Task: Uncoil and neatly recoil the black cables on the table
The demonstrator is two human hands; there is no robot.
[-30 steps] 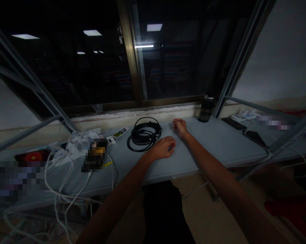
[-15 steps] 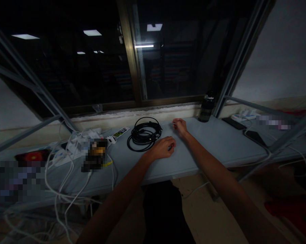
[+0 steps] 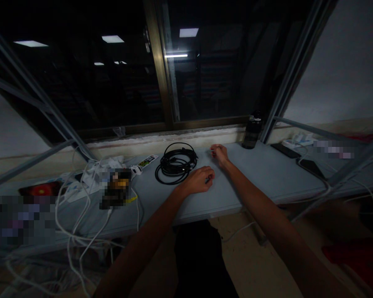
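Observation:
My left hand (image 3: 200,180) rests on the grey tabletop (image 3: 270,174), its fingers curled closed. A small dark bluish patch shows between the thumb and fingers; what it is, I cannot make out. Just left of that hand lies a loose coil of black cable (image 3: 175,164), partly overlapping itself; the hand is close to its right edge. My right hand (image 3: 219,155) lies farther back and to the right, fingers bent in toward the palm, and nothing shows in it. A gap separates the two hands. A dark bottle (image 3: 251,132) stands upright to the right of them.
Tangled white cables (image 3: 77,207) and a power strip (image 3: 92,176) fill the table's left side and hang over its front edge. Nearby lies a printed card (image 3: 147,161). Metal posts (image 3: 298,70) frame both sides. At right are dark flat devices (image 3: 284,150). Behind stands a window (image 3: 211,82).

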